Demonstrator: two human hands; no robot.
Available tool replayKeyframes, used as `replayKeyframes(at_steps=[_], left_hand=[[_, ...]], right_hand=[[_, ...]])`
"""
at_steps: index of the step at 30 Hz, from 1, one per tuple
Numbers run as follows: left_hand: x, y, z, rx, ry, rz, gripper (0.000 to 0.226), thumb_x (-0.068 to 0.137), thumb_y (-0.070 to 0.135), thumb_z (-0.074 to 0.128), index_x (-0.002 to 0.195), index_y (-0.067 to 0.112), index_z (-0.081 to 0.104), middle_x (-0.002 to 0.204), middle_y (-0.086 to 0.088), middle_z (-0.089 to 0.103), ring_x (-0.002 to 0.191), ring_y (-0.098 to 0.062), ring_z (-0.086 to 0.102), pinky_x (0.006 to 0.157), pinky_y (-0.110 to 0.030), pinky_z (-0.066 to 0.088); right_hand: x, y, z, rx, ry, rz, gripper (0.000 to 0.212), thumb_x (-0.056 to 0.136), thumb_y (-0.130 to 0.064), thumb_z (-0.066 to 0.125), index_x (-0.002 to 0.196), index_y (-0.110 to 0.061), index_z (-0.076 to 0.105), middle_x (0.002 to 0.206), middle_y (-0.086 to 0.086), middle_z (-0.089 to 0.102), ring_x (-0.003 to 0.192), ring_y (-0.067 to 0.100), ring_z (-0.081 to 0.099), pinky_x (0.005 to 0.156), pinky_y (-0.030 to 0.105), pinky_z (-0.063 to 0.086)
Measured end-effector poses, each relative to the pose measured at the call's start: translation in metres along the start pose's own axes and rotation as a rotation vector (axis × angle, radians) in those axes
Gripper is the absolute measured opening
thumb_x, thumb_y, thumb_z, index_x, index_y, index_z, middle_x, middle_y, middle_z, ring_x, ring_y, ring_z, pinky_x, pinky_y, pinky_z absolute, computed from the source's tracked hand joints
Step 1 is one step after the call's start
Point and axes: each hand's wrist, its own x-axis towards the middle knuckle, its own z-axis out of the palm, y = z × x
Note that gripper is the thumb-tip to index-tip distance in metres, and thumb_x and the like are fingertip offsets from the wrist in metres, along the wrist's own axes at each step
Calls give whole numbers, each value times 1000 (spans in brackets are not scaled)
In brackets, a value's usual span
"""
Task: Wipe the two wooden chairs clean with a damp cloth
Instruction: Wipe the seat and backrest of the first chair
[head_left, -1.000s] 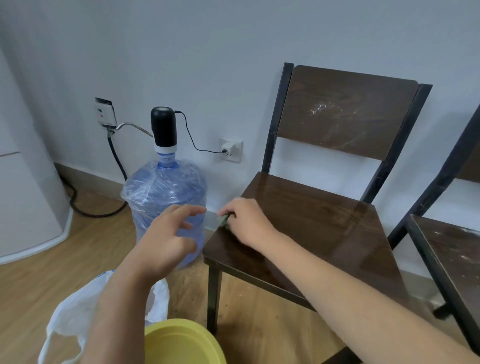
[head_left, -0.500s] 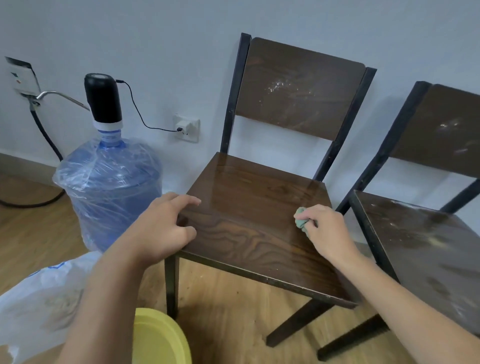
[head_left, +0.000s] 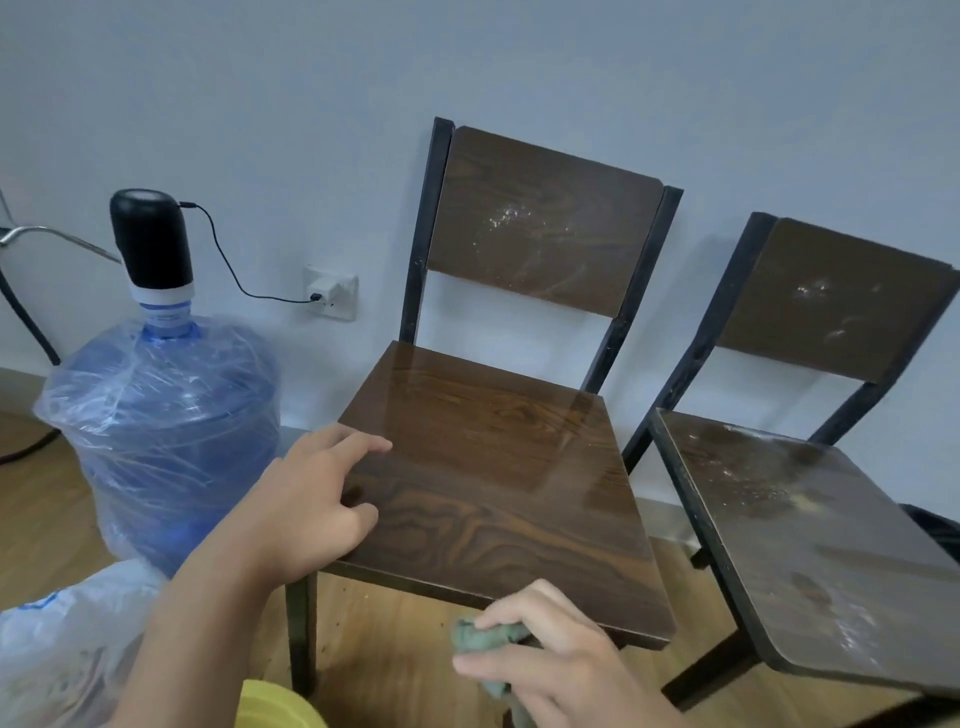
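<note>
Since half a second ago, the right hand (head_left: 563, 657) is showing lower in the frame, off the right side of the seat and down at the front edge of the left chair (head_left: 498, 483), near the bottom centre. Its fingers are bunched together around a green cloth (head_left: 480, 636), which is pressing against or just below that front edge; which of the two cannot be told. The left hand (head_left: 306, 506) is resting at the seat's left front corner, fingers spread and loose, holding nothing, the fingertips lying on the wood.

That seat is looking glossy and wet, while its backrest is carrying pale specks. The right chair (head_left: 810, 509) is standing just beside it at the right of the frame, with whitish dust and smears across its seat and backrest.

At the left, a blue water bottle (head_left: 166, 431) wrapped in clear plastic is standing on the wooden floor, a black pump (head_left: 150, 239) on top, its cable running to a wall socket (head_left: 331, 291). A yellow basin (head_left: 275, 709) is peeking in at the bottom edge, beside a white plastic bag (head_left: 67, 644) in the lower left.
</note>
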Motion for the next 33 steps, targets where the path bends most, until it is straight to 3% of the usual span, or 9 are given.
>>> replayKeyframes(at_steps=[2,5,9,15,20,24,27,28,33], left_hand=[[1,4,-7,-1,-2,25,61,87,32,68,142,45,45,145,19,42,131,-10,45,112,-37,43],[22,11,-22,8,-60,62,60,88,32,66,142,46,45,139,25,36,132,-7,44,111,-29,40],[92,27,-38,29,-64,109,57,84,30,62,140,39,51,138,17,44,124,-11,51,99,-26,43],[195,21,-62,-61,260,-1,41,100,31,53,140,25,50,140,0,54,118,-18,59,104,-37,50],[267,33,-84,-487,438,-239,45,105,22,39,150,17,42,149,-10,51,132,-30,53,114,-48,42],[304,38,-65,-631,385,-259,49,106,34,34,149,15,45,149,-4,52,138,-26,49,119,-48,35],[325,42,-55,-737,369,-246,46,101,42,35,123,18,67,128,-2,68,122,-24,60,115,-47,42],[329,41,-52,-749,387,-233,44,101,41,35,116,18,69,121,-4,69,119,-24,61,113,-46,43],[339,24,-39,-800,439,-196,39,106,36,43,134,17,63,130,-4,66,125,-25,57,115,-48,42]], right_hand=[[10,11,-25,-105,192,86,43,77,-61,69,106,-29,74,118,-8,54,106,0,55,91,10,42],[36,48,-79,28,259,465,24,95,-12,63,106,-28,77,108,-14,57,104,-2,56,83,6,44],[78,109,-152,-13,418,746,31,93,-3,62,118,-19,72,100,-11,57,85,0,56,61,2,42],[171,201,-239,-292,477,455,36,95,-2,58,129,-14,64,117,1,56,102,13,58,82,10,45],[259,251,-288,-482,753,202,24,87,9,61,98,-10,72,99,8,67,98,27,58,84,36,51],[256,287,-223,-606,553,-100,30,82,11,64,94,-16,69,98,0,68,91,21,54,78,32,51],[237,292,-197,-820,135,-343,30,87,1,65,115,-11,67,113,4,67,99,23,57,83,31,55],[241,294,-207,-837,146,-344,31,87,1,63,116,-11,67,113,5,67,98,24,57,81,32,56],[300,286,-219,-608,728,-179,35,78,15,66,108,-4,71,107,10,71,93,28,58,84,38,55]])
